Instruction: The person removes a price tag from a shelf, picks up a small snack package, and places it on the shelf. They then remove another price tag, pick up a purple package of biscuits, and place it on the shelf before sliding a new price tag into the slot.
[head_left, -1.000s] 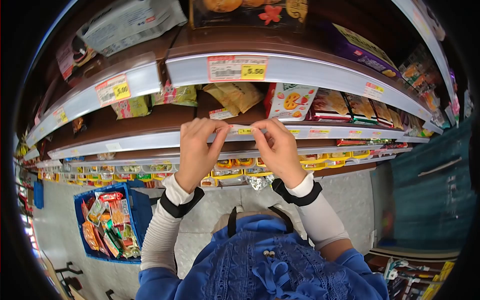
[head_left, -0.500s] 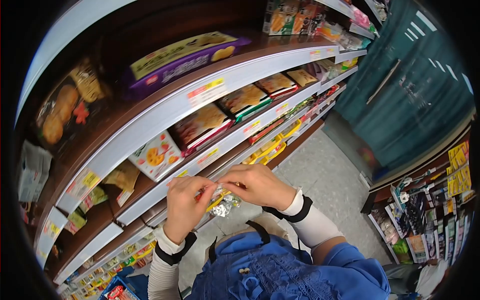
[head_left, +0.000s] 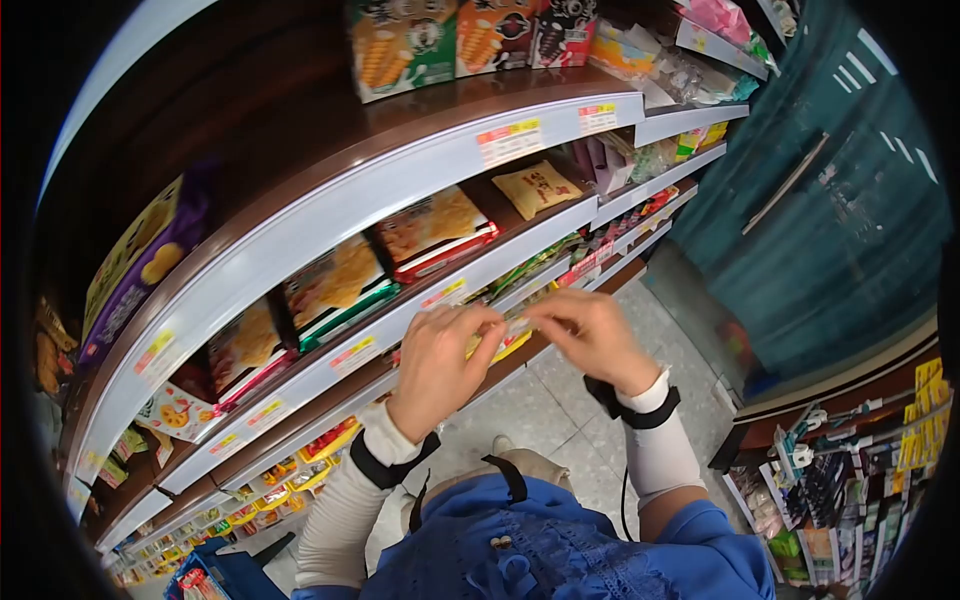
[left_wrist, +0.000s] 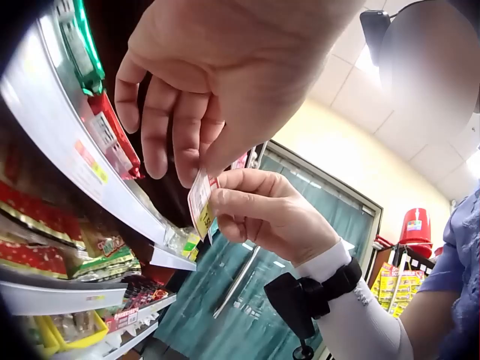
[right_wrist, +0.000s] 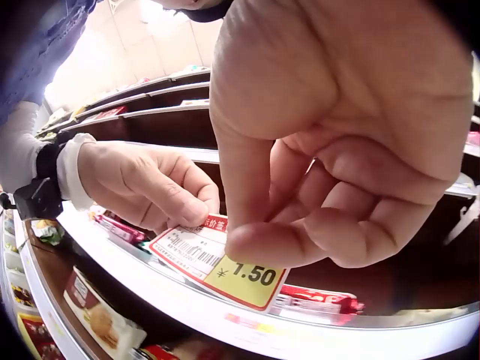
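Note:
A small price label (right_wrist: 214,262), red and white with a yellow part reading 1.50, is held between both hands. My left hand (head_left: 445,365) pinches one end between thumb and fingertips; in the right wrist view that left hand (right_wrist: 146,184) grips the label's far edge. My right hand (head_left: 598,335) pinches the other end, its thumb over the label's upper edge in the right wrist view. From the left wrist the label (left_wrist: 201,202) appears nearly edge-on, between the left fingers and the right hand (left_wrist: 274,214). Both hands are in front of the shelf edge.
Shelves with pale price rails (head_left: 400,325) run along the left, holding packets, a yellow pouch (head_left: 537,188) and snack boxes (head_left: 405,45). A teal curtained door (head_left: 800,220) stands right. A blue basket (head_left: 215,570) is at the lower left, a display rack (head_left: 850,480) at the lower right.
The head view has turned and shifted right along the shelves, bringing the door and the snack boxes further in. Both hands have moved along with the label between them.

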